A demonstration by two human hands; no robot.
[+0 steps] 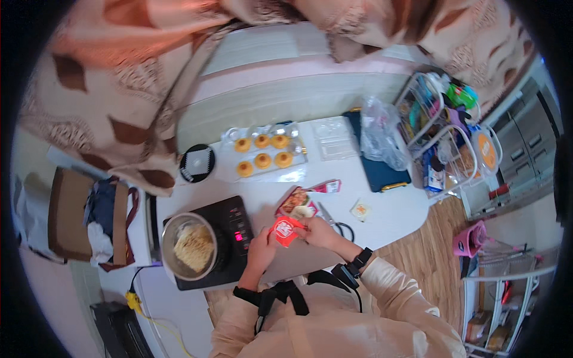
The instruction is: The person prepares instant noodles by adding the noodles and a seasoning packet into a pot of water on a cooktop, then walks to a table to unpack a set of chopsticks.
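Note:
Between my two hands is a small red seasoning packet (286, 230) with white print. My left hand (261, 249) pinches its left edge, and the fingers of my right hand (319, 232) grip its right side. Just beyond the packet lies an opened red food wrapper (296, 201). Scissors with dark handles (344, 231) rest beside my right hand, partly hidden by it. To the left, a metal pot (169, 258) holds a block of dry-looking instant noodles (193, 248). The pot stands on a black induction cooker (236, 213) with a lit red display.
A clear tray (297, 156) of round golden pastries sits at the back, near a clear plastic box (334, 138). A small pale packet (360, 209) lies right. Beyond are a dark blue board (382, 174), a plastic bag (382, 134) and a white rack (444, 194). A cardboard box (64, 215) stands left.

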